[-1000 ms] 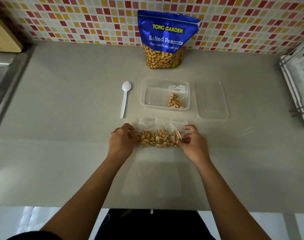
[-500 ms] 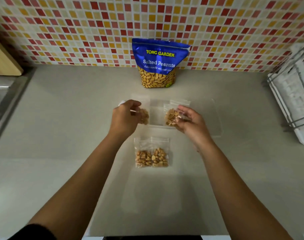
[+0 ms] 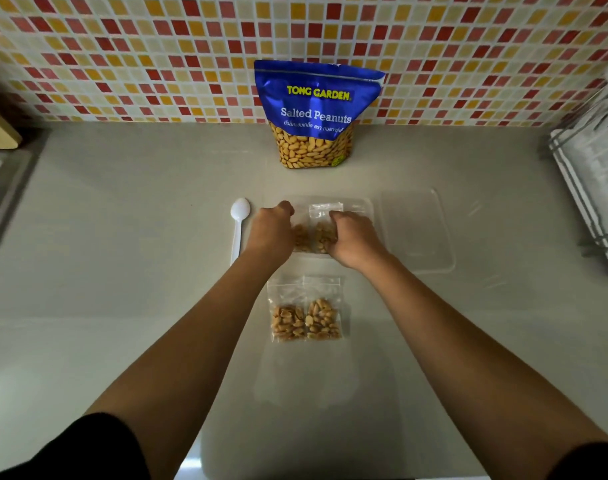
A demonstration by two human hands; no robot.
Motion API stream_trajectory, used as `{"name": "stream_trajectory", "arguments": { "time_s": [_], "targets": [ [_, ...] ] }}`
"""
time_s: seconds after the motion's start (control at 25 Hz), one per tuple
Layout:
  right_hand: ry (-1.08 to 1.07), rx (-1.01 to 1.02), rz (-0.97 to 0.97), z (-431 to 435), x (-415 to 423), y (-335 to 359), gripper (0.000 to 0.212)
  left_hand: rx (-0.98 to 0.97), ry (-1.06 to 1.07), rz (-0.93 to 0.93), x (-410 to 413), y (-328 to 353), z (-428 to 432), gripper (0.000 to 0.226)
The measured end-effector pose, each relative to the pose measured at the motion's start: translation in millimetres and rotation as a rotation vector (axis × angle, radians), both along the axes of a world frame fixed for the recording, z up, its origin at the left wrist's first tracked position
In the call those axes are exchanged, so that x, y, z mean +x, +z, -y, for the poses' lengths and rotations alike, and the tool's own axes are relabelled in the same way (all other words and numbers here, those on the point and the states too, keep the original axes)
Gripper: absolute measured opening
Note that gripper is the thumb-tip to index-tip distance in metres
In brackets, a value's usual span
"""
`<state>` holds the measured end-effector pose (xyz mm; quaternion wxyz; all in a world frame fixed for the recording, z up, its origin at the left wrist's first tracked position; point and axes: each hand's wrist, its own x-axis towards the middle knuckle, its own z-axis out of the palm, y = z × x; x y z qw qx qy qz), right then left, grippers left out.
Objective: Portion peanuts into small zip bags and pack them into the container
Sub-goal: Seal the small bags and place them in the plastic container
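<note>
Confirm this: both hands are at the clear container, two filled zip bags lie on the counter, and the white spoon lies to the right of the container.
Wrong on the spoon. The head view shows the white spoon left of the clear container, beside the left hand; the lid lies to the right. The rest holds.

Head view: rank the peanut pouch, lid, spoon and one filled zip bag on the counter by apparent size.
1. Peanut pouch
2. Lid, close to the pouch, and clear, so its edges are faint
3. Zip bag, nearer the camera
4. Spoon

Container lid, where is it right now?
In the head view, the clear lid lies flat on the counter, immediately right of the container, beside the right hand.
</note>
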<state>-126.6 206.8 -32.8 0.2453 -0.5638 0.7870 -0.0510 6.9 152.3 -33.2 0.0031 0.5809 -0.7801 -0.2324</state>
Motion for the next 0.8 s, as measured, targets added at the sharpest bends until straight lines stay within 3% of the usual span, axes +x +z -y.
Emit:
{"name": "stream_trajectory", "arguments": {
  "time_s": [0.12, 0.24, 0.32, 0.4, 0.52, 0.8],
  "targets": [
    [-0.006, 0.049, -0.084, -1, 1, 4, 0.054, -0.159, -0.116, 0.112, -2, 8, -8, 0.025],
    [-0.035, -0.173, -0.001, -15, 1, 23, 0.047, -0.222, -0.044, -0.022, 11, 23, -23, 0.028],
    [-0.098, -0.321, 0.102, -42, 4, 32, 0.03, -0.109, 0.047, -0.174, 29, 24, -44, 0.031],
    [-0.147, -0.257, 0.176, -81, 15, 27, 0.022, 0.014, 0.077, -0.18, 45, 20, -75, 0.036],
    [-0.257, -0.035, 0.204, -125, 38, -2, 0.042, 0.166, 0.103, -0.105, 52, 2, -109, 0.048],
    [-0.366, -0.126, 0.381, -128, 50, -33, 0.04, 0.239, 0.302, -0.332, 54, -7, -119, 0.034]
  ]
}}
